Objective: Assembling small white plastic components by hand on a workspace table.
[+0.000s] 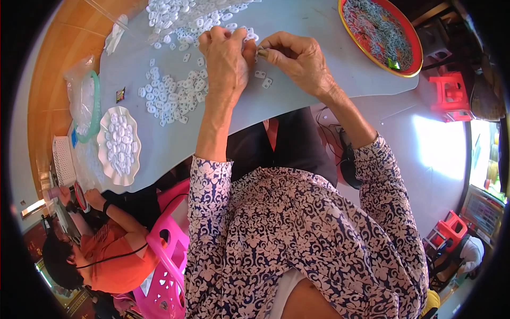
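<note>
Left hand and right hand close together above worktop, fingertips nearly meeting. Two loose two-holed white plastic pieces just bodyward of the right fingertips, right hand nearer; upper piece's long axis roughly crosswise, lower slanted. Curled fingers hide any grip; cannot tell whether either clamps a piece. Heap beyond left hand cut off.

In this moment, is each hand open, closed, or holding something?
Left hand: fingers curled; grip cannot be told.
Right hand: closed in a pinch; contents unclear.
</note>
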{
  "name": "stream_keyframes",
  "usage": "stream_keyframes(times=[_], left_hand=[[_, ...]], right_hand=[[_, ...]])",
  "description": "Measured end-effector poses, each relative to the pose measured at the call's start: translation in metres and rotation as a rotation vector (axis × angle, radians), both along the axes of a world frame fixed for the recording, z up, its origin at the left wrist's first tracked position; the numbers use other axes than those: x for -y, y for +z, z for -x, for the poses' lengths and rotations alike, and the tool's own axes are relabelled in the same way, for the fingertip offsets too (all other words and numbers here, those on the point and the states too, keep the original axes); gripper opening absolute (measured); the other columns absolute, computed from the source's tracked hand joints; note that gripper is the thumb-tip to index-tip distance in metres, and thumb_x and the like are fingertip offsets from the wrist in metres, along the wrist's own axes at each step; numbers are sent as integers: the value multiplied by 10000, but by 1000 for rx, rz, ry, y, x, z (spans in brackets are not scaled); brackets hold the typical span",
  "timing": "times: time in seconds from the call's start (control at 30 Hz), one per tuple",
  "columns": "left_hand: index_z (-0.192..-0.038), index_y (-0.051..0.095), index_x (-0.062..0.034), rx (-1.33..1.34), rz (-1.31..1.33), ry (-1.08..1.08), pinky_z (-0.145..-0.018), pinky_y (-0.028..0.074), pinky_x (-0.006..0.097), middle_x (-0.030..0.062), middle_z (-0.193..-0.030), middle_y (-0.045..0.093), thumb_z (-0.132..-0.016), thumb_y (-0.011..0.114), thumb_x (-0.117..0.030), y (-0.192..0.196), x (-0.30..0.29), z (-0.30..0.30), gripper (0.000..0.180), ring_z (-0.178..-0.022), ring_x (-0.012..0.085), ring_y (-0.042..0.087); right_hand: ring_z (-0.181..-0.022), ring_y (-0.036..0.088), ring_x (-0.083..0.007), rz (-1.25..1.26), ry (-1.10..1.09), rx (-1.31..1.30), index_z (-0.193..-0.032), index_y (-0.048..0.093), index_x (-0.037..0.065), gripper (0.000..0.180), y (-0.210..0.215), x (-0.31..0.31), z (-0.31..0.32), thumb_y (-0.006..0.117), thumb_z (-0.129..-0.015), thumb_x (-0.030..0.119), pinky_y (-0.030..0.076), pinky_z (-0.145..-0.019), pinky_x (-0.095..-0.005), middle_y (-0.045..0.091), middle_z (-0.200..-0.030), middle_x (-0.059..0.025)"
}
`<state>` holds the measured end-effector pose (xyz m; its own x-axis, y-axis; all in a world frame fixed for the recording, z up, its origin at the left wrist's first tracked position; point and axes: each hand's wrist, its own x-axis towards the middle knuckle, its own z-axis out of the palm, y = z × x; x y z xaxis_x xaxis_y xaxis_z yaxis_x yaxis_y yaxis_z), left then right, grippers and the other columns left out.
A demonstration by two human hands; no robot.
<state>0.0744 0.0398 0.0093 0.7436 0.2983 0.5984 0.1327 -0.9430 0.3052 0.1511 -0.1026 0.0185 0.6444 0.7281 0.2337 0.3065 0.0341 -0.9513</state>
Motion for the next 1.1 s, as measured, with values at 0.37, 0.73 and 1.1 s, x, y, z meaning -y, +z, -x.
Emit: stream_keyframes(times=[0.37,0.73,1.1], left_hand=[[-843,617,-62,77,520,-126,-778,415,418,102,-709,530,-773,594,-22,16,4,4,84,-788,308,494],[-908,640,-61,-16,57,-63,-847,390,415,140,-932,519,-692,632,18,-3,4,-11,231,-951,339,430],[-907,608,-67,-2,62,-80,-821,405,405,125,-855,528,-725,642,-16,3,9,-19,192,-915,322,449]], right_hand=[[-639,501,-42,-21,-21,-82,-961,644,1,173,1,4,-2,639,-866,146,430,-582,-208,609,-727,0],[-663,532,-53,-91,-67,-231,-964,645,-18,190,1,4,-3,636,-874,149,456,-595,-209,638,-755,-11],[-531,385,-35,-210,-261,-368,-937,630,-22,202,9,5,-1,616,-899,176,315,-480,-202,534,-701,16]])
